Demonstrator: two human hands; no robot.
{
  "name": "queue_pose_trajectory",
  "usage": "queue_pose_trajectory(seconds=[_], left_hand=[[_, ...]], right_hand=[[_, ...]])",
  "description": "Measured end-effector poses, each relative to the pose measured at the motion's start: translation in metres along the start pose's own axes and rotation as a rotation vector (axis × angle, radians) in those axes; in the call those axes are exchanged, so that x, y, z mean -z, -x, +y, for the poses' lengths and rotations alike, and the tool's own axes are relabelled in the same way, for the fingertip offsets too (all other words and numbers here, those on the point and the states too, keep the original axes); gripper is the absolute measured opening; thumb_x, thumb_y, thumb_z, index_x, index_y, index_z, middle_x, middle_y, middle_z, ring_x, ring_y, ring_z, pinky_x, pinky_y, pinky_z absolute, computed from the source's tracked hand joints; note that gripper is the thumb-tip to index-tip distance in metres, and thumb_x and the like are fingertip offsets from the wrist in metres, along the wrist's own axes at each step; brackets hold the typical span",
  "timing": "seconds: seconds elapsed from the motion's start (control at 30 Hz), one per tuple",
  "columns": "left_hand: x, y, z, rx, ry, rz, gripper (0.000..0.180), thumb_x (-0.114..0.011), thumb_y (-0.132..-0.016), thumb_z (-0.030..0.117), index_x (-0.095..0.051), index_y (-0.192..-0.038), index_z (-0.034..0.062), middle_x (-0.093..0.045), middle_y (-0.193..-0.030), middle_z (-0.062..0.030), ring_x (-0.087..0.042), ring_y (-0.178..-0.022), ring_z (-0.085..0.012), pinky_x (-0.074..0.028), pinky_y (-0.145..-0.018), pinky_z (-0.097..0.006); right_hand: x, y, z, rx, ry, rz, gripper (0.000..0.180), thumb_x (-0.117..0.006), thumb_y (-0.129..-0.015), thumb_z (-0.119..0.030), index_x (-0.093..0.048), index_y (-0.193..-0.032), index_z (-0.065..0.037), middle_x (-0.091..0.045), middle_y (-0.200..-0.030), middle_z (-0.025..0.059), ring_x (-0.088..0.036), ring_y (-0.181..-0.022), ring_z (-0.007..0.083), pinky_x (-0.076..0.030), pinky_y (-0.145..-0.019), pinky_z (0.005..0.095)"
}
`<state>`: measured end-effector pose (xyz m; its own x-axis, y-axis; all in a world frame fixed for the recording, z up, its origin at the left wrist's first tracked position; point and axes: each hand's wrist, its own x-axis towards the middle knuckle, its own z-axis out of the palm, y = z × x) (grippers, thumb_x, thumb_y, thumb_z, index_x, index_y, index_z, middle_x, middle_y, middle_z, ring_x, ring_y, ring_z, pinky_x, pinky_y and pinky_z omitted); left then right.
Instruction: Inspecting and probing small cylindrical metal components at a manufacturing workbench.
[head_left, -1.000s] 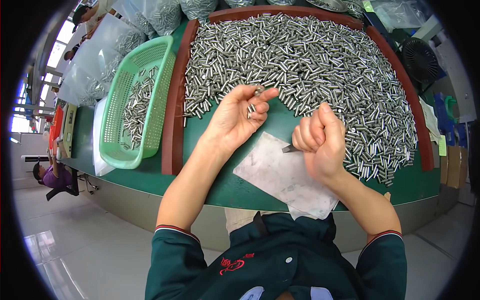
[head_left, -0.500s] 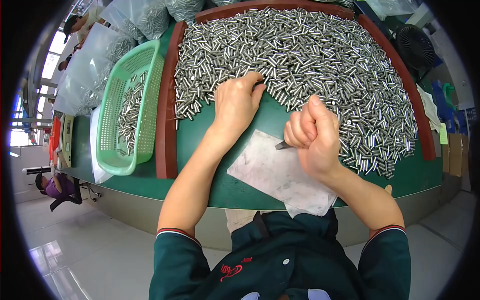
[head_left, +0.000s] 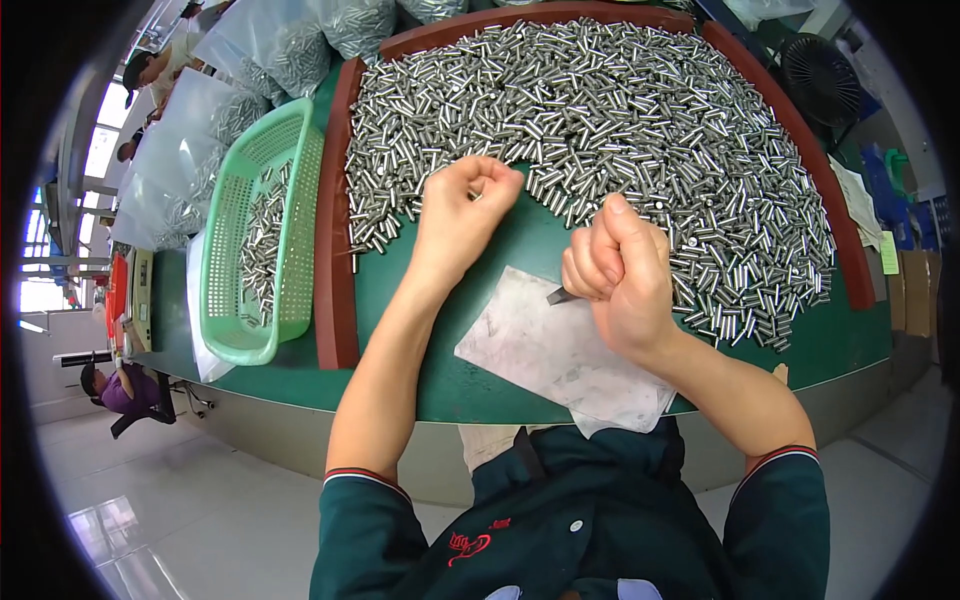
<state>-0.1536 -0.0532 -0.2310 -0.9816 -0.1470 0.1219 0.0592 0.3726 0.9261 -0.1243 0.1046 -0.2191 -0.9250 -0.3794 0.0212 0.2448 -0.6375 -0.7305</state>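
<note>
Small shiny metal pins lie in a broad, dense heap on the green tabletop. At the heap's near left edge is my left hand, thumb and forefinger pinched together. Whatever sits between those fingertips, if anything, is too small to make out. My right hand is closed in a fist, thumb uppermost, just above the heap's near edge. From its left side sticks the short dark flat tip of a tool; the fist hides the remainder. A smudged white sheet lies on the table below and between the hands.
Reddish-brown rails border the heap at left, back and right. Left of them stands a green perforated basket partly filled with pins. Clear plastic bags of pins line the far left. A black fan stands at far right.
My left hand has drawn back slightly from the heap, its thumb and forefinger now closed together. My right fist keeps its grip on the dark tool, nearly still. The whole view has shifted a little.
</note>
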Motion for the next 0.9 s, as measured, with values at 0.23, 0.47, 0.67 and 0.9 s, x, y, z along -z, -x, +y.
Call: queue_pose_trajectory(seconds=[0.23, 0.47, 0.67, 0.9], left_hand=[[0.021, -0.001, -0.007, 0.525, 1.268, -0.261, 0.014, -0.050, -0.081, 0.015, -0.055, -0.084, 0.0024, -0.057, -0.072, -0.0135, -0.032, -0.045, -0.0061, -0.028, -0.043, -0.019], [0.017, 0.000, -0.004, 0.533, 1.077, -0.231, 0.009, -0.051, -0.082, 0.009, -0.055, -0.087, 0.0022, -0.059, -0.080, -0.0151, -0.033, -0.047, -0.0042, -0.029, -0.043, -0.017], [0.017, 0.001, -0.010, 0.485, 1.085, -0.336, 0.012, -0.051, -0.083, 0.002, -0.054, -0.094, 0.0008, -0.057, -0.083, -0.0103, -0.034, -0.049, -0.0039, -0.031, -0.047, -0.016], [0.015, 0.002, -0.012, 0.449, 1.067, -0.405, 0.017, -0.050, -0.085, 0.007, -0.053, -0.100, -0.0007, -0.057, -0.083, -0.0082, -0.035, -0.052, -0.0040, -0.031, -0.048, -0.017]], right_hand=[[-0.001, 0.000, 0.000, -0.011, 0.002, 0.010, 0.045, -0.034, -0.092, -0.024, -0.027, -0.050, -0.008, -0.027, -0.043, -0.0006, -0.021, -0.039, 0.0067, -0.018, -0.039, 0.0238], [-0.001, -0.001, -0.001, -0.013, -0.013, 0.007, 0.044, -0.034, -0.092, -0.024, -0.028, -0.051, -0.008, -0.028, -0.044, -0.0007, -0.021, -0.039, 0.0064, -0.018, -0.039, 0.0236], [-0.002, -0.001, -0.001, -0.015, -0.002, 0.017, 0.044, -0.034, -0.092, -0.024, -0.028, -0.051, -0.009, -0.028, -0.044, -0.0008, -0.021, -0.039, 0.0063, -0.018, -0.038, 0.0233], [-0.001, -0.001, -0.001, -0.017, -0.010, 0.005, 0.044, -0.033, -0.092, -0.024, -0.028, -0.052, -0.009, -0.028, -0.044, -0.0008, -0.021, -0.039, 0.0061, -0.018, -0.038, 0.0229]])
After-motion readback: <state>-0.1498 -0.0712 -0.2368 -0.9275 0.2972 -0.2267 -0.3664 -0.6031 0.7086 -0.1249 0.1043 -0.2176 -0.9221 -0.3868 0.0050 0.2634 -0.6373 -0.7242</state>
